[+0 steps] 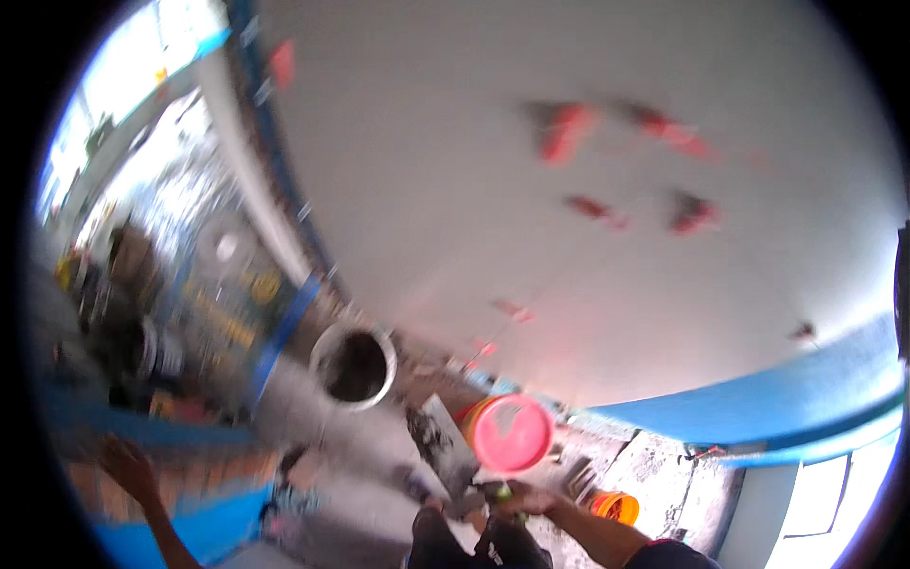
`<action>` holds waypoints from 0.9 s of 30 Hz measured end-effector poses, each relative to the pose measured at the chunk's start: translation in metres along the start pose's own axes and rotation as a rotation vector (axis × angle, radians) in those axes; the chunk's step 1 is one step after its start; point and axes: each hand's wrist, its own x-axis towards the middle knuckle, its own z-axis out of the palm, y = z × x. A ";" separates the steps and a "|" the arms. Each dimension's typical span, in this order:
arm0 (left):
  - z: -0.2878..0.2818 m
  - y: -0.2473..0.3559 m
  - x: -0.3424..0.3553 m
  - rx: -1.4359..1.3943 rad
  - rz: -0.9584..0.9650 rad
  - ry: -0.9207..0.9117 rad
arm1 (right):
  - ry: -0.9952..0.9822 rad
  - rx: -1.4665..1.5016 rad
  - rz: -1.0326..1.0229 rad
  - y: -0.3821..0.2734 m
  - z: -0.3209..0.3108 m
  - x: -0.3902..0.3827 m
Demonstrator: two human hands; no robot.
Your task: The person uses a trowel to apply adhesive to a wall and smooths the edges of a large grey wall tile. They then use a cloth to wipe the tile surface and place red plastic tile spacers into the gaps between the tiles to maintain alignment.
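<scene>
My left hand [128, 468] is stretched out at the lower left, over a low brick edge, with its fingers apart and nothing in them. At the lower middle, my right hand [529, 499] is closed around a small tool [495, 490] with a dark and yellow-green handle; blur hides its exact kind. Just beyond that hand stands an orange bucket with a pink-red round top [513, 432], smeared grey in places. A large pale grey wall panel [427, 171] fills the upper view, with several red plastic clips [567, 135] on its face.
A white-rimmed bucket [383, 384] with dark contents stands at the panel's foot. Beside it lies a grey board [445, 427] with dark smears. An orange bucket [618, 505] holding orange-red pieces is at the right. Clutter [142, 351] crowds the left, past a blue strip [284, 339].
</scene>
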 end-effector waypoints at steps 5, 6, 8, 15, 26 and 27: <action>-0.211 0.233 0.025 -0.606 -0.108 0.131 | 0.025 0.145 -0.554 0.037 -0.060 -0.137; -0.290 0.271 0.050 -0.805 -0.020 -0.088 | 0.200 0.110 -0.652 0.018 -0.051 -0.190; -0.426 0.337 0.093 -1.153 0.165 -0.114 | 0.572 0.017 -0.857 0.007 -0.032 -0.302; -0.770 0.347 0.230 -1.498 0.345 0.557 | 0.934 0.309 -1.165 0.011 -0.093 -0.457; -1.051 0.291 0.348 -1.839 0.128 1.026 | 0.950 0.472 -1.733 -0.057 -0.159 -0.587; -1.062 0.298 0.356 -1.823 0.131 1.081 | 1.239 0.382 -1.699 -0.075 -0.161 -0.599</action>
